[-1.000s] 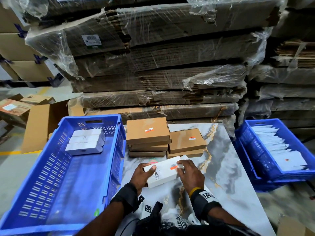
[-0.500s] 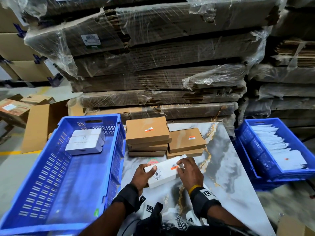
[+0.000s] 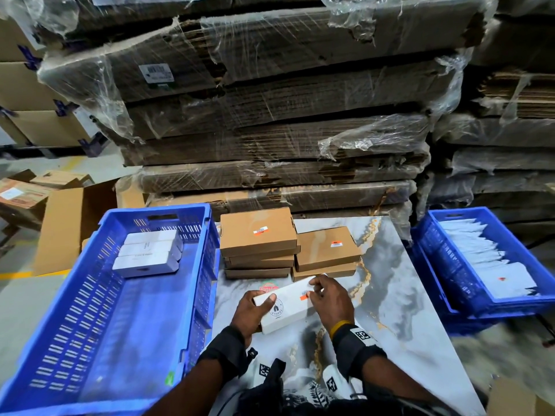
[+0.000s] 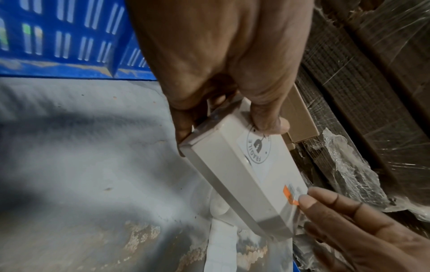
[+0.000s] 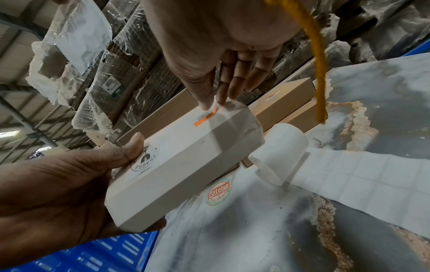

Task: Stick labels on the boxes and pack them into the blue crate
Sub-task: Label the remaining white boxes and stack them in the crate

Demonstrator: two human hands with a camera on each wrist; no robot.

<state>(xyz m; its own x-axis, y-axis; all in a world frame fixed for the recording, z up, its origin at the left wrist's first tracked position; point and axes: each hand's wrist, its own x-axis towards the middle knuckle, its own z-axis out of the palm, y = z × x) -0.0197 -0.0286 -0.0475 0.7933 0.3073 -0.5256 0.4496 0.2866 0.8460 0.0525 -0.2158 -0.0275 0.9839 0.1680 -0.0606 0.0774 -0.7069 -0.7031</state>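
My left hand (image 3: 260, 307) grips a white box (image 3: 288, 307) by its left end, thumb on top beside a round printed stamp, holding it just above the marble table (image 3: 399, 295). An orange-and-white label (image 3: 304, 295) sits near the box's right end. My right hand (image 3: 315, 291) presses the label with straight fingertips (image 5: 207, 106). The left wrist view shows the same box (image 4: 244, 174) and label (image 4: 289, 195). The blue crate (image 3: 210, 265) stands to the left and holds three white boxes (image 3: 147, 253) at its far end.
Two stacks of labelled brown boxes (image 3: 258, 235) stand just behind the hands. A roll of white labels (image 5: 279, 152) lies unrolled on the table under the held box. A second blue crate (image 3: 450, 295) of white packets is at right. Wrapped cardboard stacks (image 3: 270, 115) rise behind.
Both hands stay on the white box. The right hand's fingers have shifted slightly left over the orange label. Nothing else has moved.
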